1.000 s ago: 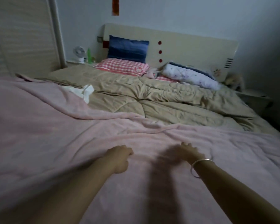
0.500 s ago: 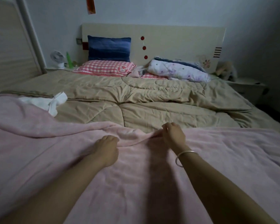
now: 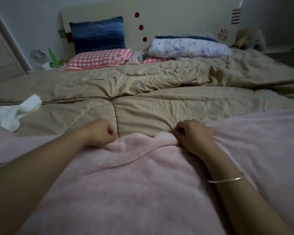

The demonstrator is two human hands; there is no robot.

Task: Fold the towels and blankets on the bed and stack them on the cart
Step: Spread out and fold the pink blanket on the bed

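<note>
A large pink fleece blanket [image 3: 143, 184] covers the near part of the bed and lies over a tan quilt [image 3: 159, 92]. My left hand [image 3: 101, 131] grips the blanket's far edge with curled fingers. My right hand [image 3: 192, 134], with a thin bangle on its wrist, pinches the same edge a little to the right. The edge bunches up between the two hands. A crumpled white towel [image 3: 15, 111] lies on the quilt at the left. The cart is out of view.
At the headboard [image 3: 176, 17] stand a blue pillow [image 3: 98, 33], a red checked pillow [image 3: 100, 59] and a folded dotted white quilt [image 3: 188, 47]. A small fan [image 3: 38, 56] sits at the far left, a nightstand [image 3: 283, 55] at the far right.
Both hands have reached forward over the pink blanket to its far edge and taken hold of it. The view has moved closer to the headboard.
</note>
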